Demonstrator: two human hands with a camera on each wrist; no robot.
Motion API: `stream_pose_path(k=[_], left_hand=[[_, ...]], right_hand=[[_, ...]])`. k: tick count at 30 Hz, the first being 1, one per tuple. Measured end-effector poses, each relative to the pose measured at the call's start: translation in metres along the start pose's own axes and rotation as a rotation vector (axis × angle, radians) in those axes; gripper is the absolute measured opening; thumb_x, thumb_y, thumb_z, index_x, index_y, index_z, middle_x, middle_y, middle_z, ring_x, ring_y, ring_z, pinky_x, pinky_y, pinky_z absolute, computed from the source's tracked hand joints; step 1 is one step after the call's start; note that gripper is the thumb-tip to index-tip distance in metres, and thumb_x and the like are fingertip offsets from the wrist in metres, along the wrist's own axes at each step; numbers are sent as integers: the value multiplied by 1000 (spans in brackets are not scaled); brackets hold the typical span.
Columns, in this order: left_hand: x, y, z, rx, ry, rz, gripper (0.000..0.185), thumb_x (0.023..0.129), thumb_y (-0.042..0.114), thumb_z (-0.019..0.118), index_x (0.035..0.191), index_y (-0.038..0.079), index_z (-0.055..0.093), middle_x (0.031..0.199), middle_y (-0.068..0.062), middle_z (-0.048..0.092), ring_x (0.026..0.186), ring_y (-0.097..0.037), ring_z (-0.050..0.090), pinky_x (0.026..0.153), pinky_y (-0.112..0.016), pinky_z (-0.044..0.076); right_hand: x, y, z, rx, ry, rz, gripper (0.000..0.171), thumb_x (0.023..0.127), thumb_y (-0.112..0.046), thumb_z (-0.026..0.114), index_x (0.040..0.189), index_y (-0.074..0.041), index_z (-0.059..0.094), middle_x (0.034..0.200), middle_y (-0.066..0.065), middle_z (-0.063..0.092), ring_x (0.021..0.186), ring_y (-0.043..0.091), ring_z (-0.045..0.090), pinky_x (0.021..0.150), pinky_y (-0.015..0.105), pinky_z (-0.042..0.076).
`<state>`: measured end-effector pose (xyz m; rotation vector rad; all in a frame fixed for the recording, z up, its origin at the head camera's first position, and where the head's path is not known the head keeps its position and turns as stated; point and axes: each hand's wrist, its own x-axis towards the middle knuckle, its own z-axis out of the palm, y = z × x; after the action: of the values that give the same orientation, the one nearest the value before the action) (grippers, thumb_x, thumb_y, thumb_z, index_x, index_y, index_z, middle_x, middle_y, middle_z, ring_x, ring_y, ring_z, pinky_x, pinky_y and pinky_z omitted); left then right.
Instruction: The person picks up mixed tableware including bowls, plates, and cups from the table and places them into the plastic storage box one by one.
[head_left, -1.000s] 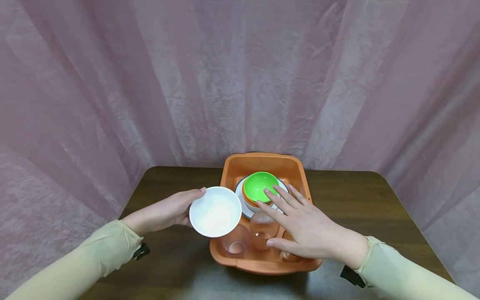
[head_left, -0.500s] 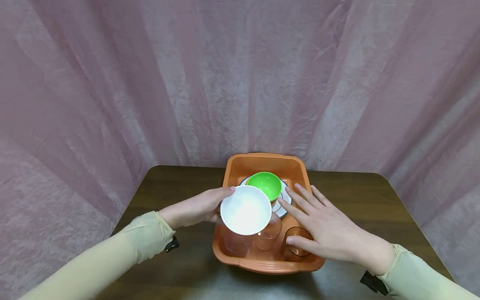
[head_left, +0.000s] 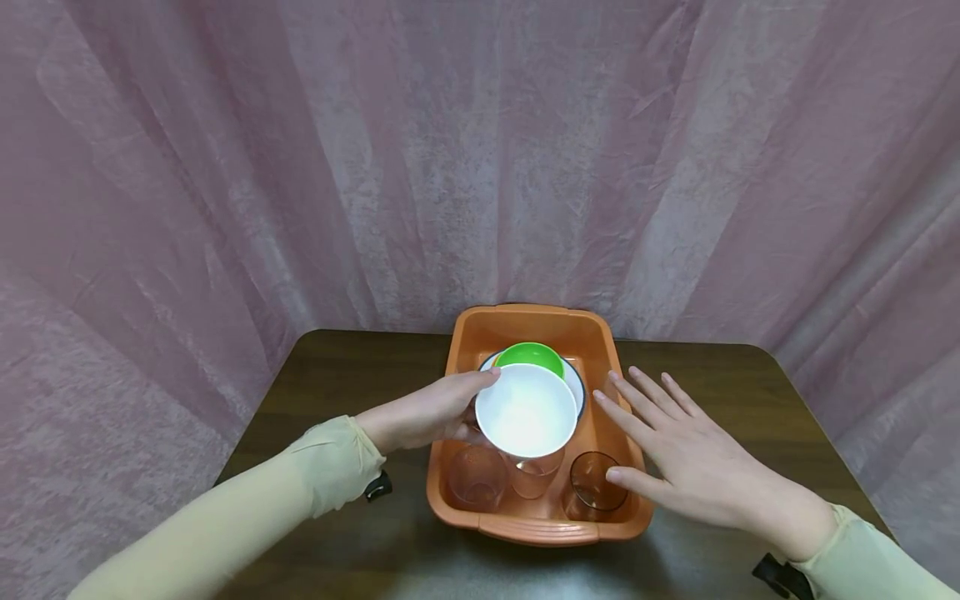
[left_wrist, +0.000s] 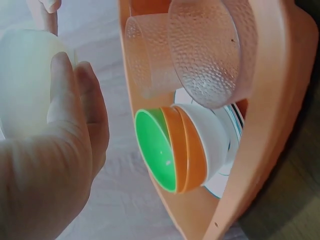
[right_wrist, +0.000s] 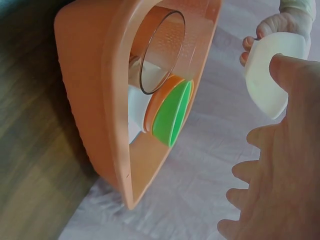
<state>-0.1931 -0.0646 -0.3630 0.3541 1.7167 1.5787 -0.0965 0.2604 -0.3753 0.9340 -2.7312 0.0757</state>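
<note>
My left hand (head_left: 438, 408) grips a white bowl (head_left: 527, 411) by its left side, thumb at the rim, its hollow facing me. The bowl is raised over an orange plastic basin (head_left: 540, 532). Behind it in the head view is a stack topped by a green bowl (head_left: 534, 357); orange bowls (left_wrist: 187, 150) and another white bowl (left_wrist: 212, 135) show below the green one in the left wrist view. The stack sits on a white plate (head_left: 576, 387) with a dark rim line. My right hand (head_left: 693, 462), fingers spread, hovers by the basin's right side, holding nothing.
At the basin's near end stand two clear textured tumblers (left_wrist: 205, 55) and, on the right, a brownish glass (head_left: 597, 482). A dark wooden table (head_left: 360, 367) carries the basin. Behind it hangs a pink curtain (head_left: 480, 167).
The left hand has carried the white bowl rightward, from the basin's left edge to over its middle, covering part of the stack. The spread right hand has drawn away to the right.
</note>
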Motion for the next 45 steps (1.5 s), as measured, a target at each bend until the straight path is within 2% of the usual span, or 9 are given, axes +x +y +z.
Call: stream_pose_path(k=[5, 9, 11, 14, 16, 22, 27, 33, 45], left_hand=[[5, 1, 8, -32, 40, -17, 52, 112, 39, 37, 149, 4, 43, 126, -19, 61, 102, -26, 67, 86, -46, 59], [8, 2, 11, -28, 60, -25, 51, 112, 39, 37, 148, 3, 44, 125, -18, 61, 104, -27, 66, 87, -47, 59], [8, 2, 12, -20, 59, -24, 52, 112, 39, 37, 148, 3, 44, 125, -18, 61, 104, -27, 66, 87, -46, 59], [9, 1, 12, -7, 67, -31, 52, 111, 40, 37, 146, 2, 46, 122, -18, 61, 100, -26, 66, 85, -44, 59], [9, 1, 12, -5, 69, -35, 52, 111, 40, 37, 145, 1, 46, 121, -18, 60, 98, -26, 66, 84, -43, 60], [11, 1, 11, -6, 52, -24, 52, 112, 40, 36, 147, 3, 44, 124, -18, 59, 102, -26, 66, 86, -46, 59], [11, 1, 12, -6, 43, -15, 52, 112, 40, 35, 148, 3, 44, 126, -18, 60, 106, -27, 66, 87, -47, 59], [11, 1, 13, -7, 37, -12, 52, 112, 40, 35, 147, 3, 45, 124, -18, 61, 103, -26, 67, 86, -47, 59], [11, 1, 15, -5, 24, -7, 52, 112, 41, 35, 147, 4, 46, 124, -18, 62, 104, -27, 68, 86, -47, 59]], right_hand=[[-1, 2, 1, 6, 11, -1, 84, 99, -61, 55, 165, -20, 23, 171, 4, 14, 156, 31, 10, 124, 45, -2], [2, 1, -3, 130, -48, 91, 80, 101, -60, 53, 165, -21, 23, 170, 0, 17, 156, 29, 11, 125, 46, 5], [5, 0, -5, 275, -79, 180, 74, 104, -57, 50, 164, -23, 24, 169, -2, 21, 155, 29, 15, 123, 52, 14], [12, -3, -7, 572, -90, 322, 63, 108, -51, 44, 163, -24, 27, 166, -1, 30, 152, 29, 24, 117, 59, 27], [17, -6, -7, 782, -83, 386, 59, 111, -46, 39, 163, -20, 30, 163, 5, 35, 150, 31, 30, 114, 59, 31], [39, -16, -5, 1349, -138, 512, 65, 112, -47, 34, 160, -4, 27, 157, 20, 41, 138, 34, 48, 109, 44, 45], [50, -25, 1, 1637, -183, 546, 72, 111, -49, 36, 156, 6, 26, 150, 23, 46, 129, 26, 57, 106, 43, 48], [54, -30, 5, 1754, -196, 584, 73, 110, -50, 37, 157, 4, 23, 148, 23, 48, 124, 23, 60, 104, 44, 49], [56, -35, 5, 1789, -192, 643, 65, 112, -42, 37, 154, 7, 26, 132, 16, 60, 114, 25, 65, 99, 43, 53]])
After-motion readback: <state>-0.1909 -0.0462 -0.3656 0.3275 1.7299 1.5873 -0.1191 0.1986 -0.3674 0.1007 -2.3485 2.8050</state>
